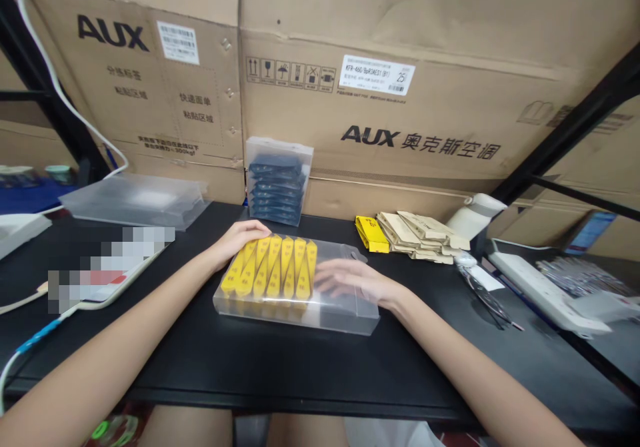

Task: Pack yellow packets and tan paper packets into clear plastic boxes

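A clear plastic box [345,310] lies on the black table in front of me, with a row of yellow packets [273,270] filling its left part. My left hand [243,237] holds the box at its back left corner, fingers curled over the edge. Through the open right end my right hand [350,279] reaches inside; its fingers are apart, near the rightmost yellow packet, and look slightly blurred. Whether they touch that packet I cannot tell.
Behind stands a clear box of dark blue packets [277,184]. Back right are a yellow packet [373,234], beige packets [420,234], a white bottle [477,217] and a power strip [547,294]. An empty clear box [135,200] and a phone-like device [120,277] lie left.
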A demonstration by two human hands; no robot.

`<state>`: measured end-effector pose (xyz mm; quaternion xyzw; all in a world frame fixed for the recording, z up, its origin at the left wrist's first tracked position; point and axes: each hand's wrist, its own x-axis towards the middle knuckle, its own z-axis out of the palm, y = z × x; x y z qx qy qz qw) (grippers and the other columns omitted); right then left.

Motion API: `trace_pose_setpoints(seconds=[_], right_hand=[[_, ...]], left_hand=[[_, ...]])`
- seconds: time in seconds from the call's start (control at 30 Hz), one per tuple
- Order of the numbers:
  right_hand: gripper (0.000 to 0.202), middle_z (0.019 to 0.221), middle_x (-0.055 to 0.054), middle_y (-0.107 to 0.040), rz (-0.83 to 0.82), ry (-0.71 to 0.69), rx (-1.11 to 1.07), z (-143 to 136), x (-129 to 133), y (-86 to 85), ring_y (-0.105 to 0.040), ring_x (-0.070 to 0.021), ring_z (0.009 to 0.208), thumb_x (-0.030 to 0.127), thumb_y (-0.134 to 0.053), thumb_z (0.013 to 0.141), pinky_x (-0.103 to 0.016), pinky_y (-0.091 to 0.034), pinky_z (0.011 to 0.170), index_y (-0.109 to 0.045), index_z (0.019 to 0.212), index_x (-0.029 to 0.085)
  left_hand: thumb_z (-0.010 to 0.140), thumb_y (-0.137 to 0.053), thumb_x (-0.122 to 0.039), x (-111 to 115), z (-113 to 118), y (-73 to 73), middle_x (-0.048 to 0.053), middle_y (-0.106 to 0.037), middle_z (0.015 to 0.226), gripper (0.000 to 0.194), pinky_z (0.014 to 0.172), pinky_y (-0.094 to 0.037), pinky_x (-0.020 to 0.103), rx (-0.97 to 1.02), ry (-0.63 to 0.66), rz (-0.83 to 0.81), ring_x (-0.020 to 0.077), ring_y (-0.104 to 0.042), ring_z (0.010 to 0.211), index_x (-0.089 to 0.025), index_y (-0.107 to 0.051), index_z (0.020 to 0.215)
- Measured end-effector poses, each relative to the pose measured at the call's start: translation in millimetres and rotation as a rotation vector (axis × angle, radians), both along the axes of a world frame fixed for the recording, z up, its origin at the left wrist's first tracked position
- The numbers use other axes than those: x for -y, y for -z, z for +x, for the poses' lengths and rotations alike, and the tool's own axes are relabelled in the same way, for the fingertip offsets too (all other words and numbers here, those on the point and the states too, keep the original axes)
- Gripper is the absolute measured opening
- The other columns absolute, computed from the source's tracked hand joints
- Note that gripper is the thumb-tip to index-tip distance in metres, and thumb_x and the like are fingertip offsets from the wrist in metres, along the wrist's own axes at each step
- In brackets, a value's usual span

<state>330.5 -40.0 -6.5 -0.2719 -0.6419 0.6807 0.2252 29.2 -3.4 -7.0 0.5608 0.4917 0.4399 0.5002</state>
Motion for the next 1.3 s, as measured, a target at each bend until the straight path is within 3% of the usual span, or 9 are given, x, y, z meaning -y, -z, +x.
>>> trace_pose_setpoints(seconds=[0.13,0.33,0.5,0.7,1.3], right_hand=[[0.039,0.119,-0.012,-0.062,-0.009,-0.019,0.014,0.5,1.4,-1.4,-0.063,-0.0207,0.103,0.031,-0.058,0.086,-0.037,-0.049,0.088,-0.054,0.124,0.019],[0.048,0.124,-0.013,-0.058,-0.084,-0.055,0.093,2.5,2.1,-5.5,-0.064,-0.0201,0.098,0.035,-0.055,0.088,-0.022,-0.055,0.060,-0.044,0.133,0.024],[0.049,0.126,-0.013,-0.057,-0.092,-0.058,0.103,3.1,1.9,-6.2,-0.065,-0.0194,0.098,0.036,-0.053,0.089,-0.021,-0.055,0.060,-0.042,0.135,0.024],[0.050,0.127,-0.011,-0.057,-0.034,-0.098,0.154,5.3,0.1,-5.8,-0.066,-0.0099,0.066,0.037,-0.053,0.089,-0.015,-0.048,0.044,-0.040,0.136,0.028],[0.051,0.115,-0.014,-0.063,-0.040,-0.089,0.151,12.0,-9.5,-3.2,-0.066,-0.0117,0.070,0.036,-0.055,0.087,-0.017,-0.052,0.049,-0.044,0.134,0.020]], left_hand=[[0.063,-0.072,-0.035,-0.2,0.4,-0.4,0.001,-0.069,0.075,0.018,0.076,-0.045,0.030,0.013,0.006,-0.012,0.0198,-0.063,0.078,-0.020,-0.069,0.073],[0.062,-0.072,-0.036,-1.9,0.0,1.1,0.001,-0.069,0.075,0.019,0.076,-0.045,0.031,0.011,-0.002,-0.006,0.0203,-0.064,0.078,-0.020,-0.070,0.073],[0.061,-0.073,-0.036,-2.6,-0.8,2.1,0.002,-0.070,0.075,0.021,0.076,-0.046,0.032,0.015,-0.005,-0.002,0.0217,-0.064,0.078,-0.020,-0.070,0.073],[0.062,-0.072,-0.036,-1.9,-0.5,1.2,0.002,-0.070,0.074,0.020,0.074,-0.046,0.032,0.007,-0.008,0.000,0.0218,-0.064,0.077,-0.020,-0.070,0.073],[0.064,-0.069,-0.036,0.8,0.1,-1.1,0.002,-0.069,0.075,0.020,0.074,-0.045,0.032,-0.011,0.013,0.008,0.0215,-0.064,0.078,-0.019,-0.069,0.075]])
